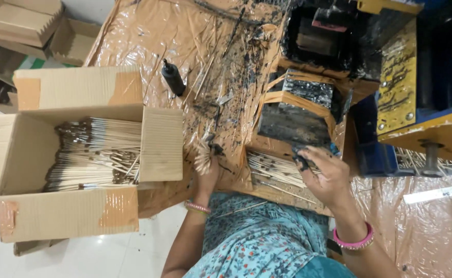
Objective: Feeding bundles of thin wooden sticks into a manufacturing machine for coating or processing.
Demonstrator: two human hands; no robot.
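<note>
while seen from above, left hand (207, 172) closed around a small bundle of thin bamboo sticks (203, 158), ends fanned out toward the camera, fingers wrapped tight on the bunch. held just past the open flap of a cardboard box (76, 211), above the crinkled brown plastic sheet (149, 36) covering the work surface. pink and green bangles (197, 208) at that wrist.

right hand (323, 172) lying palm down, fingers spread apart and blackened at the tips, resting on a loose pile of sticks (275, 169) laid flat in front of a black-smeared block wrapped in tan tape (298, 105). cannot tell whether any stick is actually pinched under the fingers. pink bangle (353, 241) at that wrist.

inside the cardboard box, rows of finished sticks (97, 154) stacked lying down, pale shafts toward the right flap, dark coated ends toward the left. box patched with brown tape, flaps folded out.

further up the sheet, a small black bottle (173, 77) lying tilted, with stray sticks and black splatter scattered near it. at the far right, a blue and yellow machine (406, 77) smeared with black paste, a black open hopper (321, 36) beside it, more sticks lined up under its yellow frame. folded empty cartons (22, 23) at the top left corner. blue floral-print clothing (257, 242) across the lap at the bottom.
</note>
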